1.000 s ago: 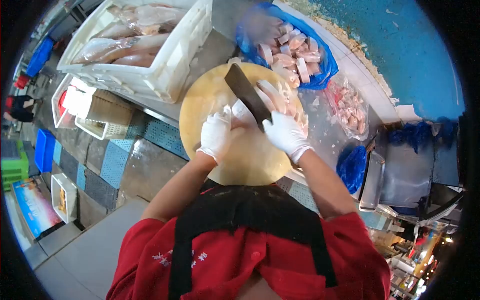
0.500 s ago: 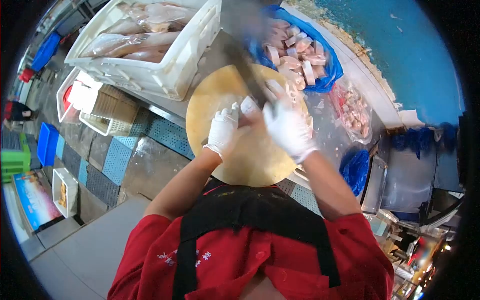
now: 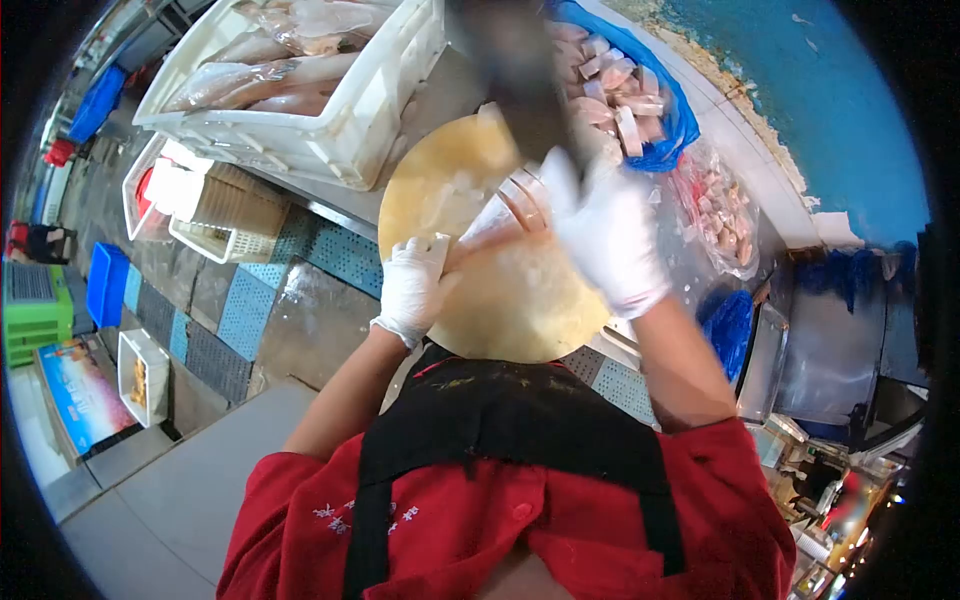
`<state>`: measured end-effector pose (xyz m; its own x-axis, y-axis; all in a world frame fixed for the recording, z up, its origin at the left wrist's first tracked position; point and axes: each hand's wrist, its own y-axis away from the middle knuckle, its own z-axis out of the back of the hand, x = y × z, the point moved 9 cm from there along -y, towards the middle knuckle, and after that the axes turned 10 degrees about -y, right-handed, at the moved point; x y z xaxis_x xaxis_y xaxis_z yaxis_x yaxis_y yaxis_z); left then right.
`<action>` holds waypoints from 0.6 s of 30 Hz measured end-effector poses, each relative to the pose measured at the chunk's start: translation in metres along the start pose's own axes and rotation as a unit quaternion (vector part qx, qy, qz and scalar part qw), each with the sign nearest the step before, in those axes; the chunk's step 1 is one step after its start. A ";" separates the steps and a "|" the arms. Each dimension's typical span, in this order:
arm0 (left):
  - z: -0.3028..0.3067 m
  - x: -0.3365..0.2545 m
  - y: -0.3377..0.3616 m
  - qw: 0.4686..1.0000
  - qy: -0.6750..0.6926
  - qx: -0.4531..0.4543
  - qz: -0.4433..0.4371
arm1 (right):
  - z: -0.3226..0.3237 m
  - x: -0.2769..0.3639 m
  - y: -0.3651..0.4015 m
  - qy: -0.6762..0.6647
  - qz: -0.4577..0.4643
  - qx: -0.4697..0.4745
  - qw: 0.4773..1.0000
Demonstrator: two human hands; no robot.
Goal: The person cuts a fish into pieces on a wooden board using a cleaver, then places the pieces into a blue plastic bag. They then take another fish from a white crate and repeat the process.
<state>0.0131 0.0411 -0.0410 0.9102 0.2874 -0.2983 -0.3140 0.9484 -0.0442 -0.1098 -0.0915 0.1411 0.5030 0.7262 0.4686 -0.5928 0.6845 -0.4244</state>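
On the round yellowish chopping board (image 3: 520, 325) lies a fish (image 3: 497, 222), slanting up to the right, with cuts across its far end. My gloved left hand (image 3: 412, 288) is closed on the fish's near, narrow end at the board's left side. In my gloved right hand (image 3: 612, 240) is a cleaver (image 3: 520, 85); its dark blade is smeared by motion and appears raised over the far part of the board. The blade hides part of the board's edge and of the blue bag (image 3: 683, 135), which holds several cut fish pieces (image 3: 625, 100).
A white crate (image 3: 345, 130) of whole fish (image 3: 240, 85) stands at the far left of the metal counter. A clear bag (image 3: 730, 225) of small pieces and a crumpled blue bag (image 3: 728, 330) lie to the right. Stacked baskets (image 3: 215, 205) stand below on the left.
The cleaver has risen from the fish and looks larger. My right hand has moved right and up. My left hand has shifted left and down, and more of the sliced fish shows.
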 end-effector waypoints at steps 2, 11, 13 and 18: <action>0.000 -0.001 0.001 1.000 0.015 -0.011 0.002 | -0.120 -0.070 0.068 0.078 -0.155 0.388 0.905; -0.013 -0.005 -0.002 1.000 0.006 -0.025 0.014 | 0.031 -0.001 -0.030 -0.045 0.012 0.021 0.999; -0.014 -0.008 -0.007 0.999 0.015 -0.037 0.020 | 0.034 0.014 -0.026 -0.075 0.020 -0.009 0.997; -0.022 -0.007 -0.006 0.999 0.021 -0.038 0.031 | -0.088 -0.039 0.040 0.053 0.033 0.183 0.981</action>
<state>0.0024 0.0301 -0.0595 0.8766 0.3387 -0.3419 -0.3910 0.9154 -0.0956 -0.0978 -0.0873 0.0376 0.5065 0.7841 0.3586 -0.8029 0.5806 -0.1353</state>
